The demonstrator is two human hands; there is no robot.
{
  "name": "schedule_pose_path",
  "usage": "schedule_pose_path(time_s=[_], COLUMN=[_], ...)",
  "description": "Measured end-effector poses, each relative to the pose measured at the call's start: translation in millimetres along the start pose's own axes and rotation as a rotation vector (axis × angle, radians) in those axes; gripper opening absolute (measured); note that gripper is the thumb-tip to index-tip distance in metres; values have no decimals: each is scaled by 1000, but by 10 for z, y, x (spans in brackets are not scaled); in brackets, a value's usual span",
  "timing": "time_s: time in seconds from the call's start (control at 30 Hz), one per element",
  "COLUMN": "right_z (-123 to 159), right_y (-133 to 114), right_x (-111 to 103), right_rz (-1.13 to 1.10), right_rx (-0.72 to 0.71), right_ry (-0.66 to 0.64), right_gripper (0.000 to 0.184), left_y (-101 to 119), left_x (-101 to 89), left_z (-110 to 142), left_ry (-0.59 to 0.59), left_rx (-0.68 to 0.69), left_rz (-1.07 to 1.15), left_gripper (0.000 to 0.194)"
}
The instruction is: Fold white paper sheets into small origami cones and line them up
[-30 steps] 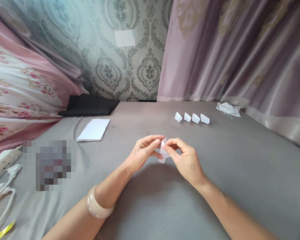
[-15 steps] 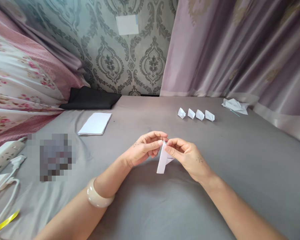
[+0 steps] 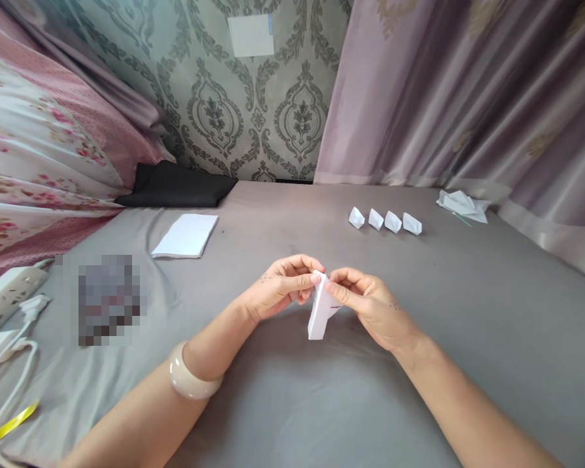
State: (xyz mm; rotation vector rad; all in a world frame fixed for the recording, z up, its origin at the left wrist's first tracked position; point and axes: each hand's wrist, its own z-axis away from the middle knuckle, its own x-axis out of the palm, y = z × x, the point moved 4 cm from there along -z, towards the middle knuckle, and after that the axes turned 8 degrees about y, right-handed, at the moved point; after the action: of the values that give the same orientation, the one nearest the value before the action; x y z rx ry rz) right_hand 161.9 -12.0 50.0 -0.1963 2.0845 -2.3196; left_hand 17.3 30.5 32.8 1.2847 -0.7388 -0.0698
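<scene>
Between my two hands, above the grey cloth surface, is a folded piece of white paper (image 3: 317,315). My left hand (image 3: 290,283) pinches its upper left edge between thumb and fingers. My right hand (image 3: 365,299) grips the upper right side, thumb on the near face. A long narrow strip of the paper hangs down toward me, and a pointed flap shows under my right thumb. The fingertips behind the paper are partly hidden. A pale bangle (image 3: 194,374) circles my left forearm.
Several small folded white paper pieces (image 3: 392,221) stand in a row at the back right, with loose crumpled paper (image 3: 463,205) beyond. A white paper stack (image 3: 188,235) lies back left, near black cloth (image 3: 180,185). A power strip (image 3: 10,296) and a yellow strip (image 3: 12,422) are far left.
The folded paper has turned slightly and its narrow strip looks wider and opened out. My right hand has shifted a little to the right. The view has tilted down slightly.
</scene>
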Motion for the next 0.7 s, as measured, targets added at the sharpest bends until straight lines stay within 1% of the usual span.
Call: schedule_pose_path(time_s=[0.27,0.33,0.47,0.63,0.7], right_z=[-9,-13,-14,7,8], right_y=[21,25,22,-1,-4], right_x=[-44,-45,-38,-2,-10], right_rz=[8,18,41,58,73], right_rx=[-9,-10,-21,-37,-56], right_ry=[80,72,39,-44,-9], right_gripper=[21,23,17,15,16], left_y=[-8,-12,-24,-34,-23], left_x=[-35,-34,-27,8,20], left_z=[-27,-30,-32,-25,-21], left_ry=[58,61,55,40,88], left_rx=[13,11,16,2,29], left_rz=[25,32,34,18,-4], left_gripper=[19,20,21,22,25])
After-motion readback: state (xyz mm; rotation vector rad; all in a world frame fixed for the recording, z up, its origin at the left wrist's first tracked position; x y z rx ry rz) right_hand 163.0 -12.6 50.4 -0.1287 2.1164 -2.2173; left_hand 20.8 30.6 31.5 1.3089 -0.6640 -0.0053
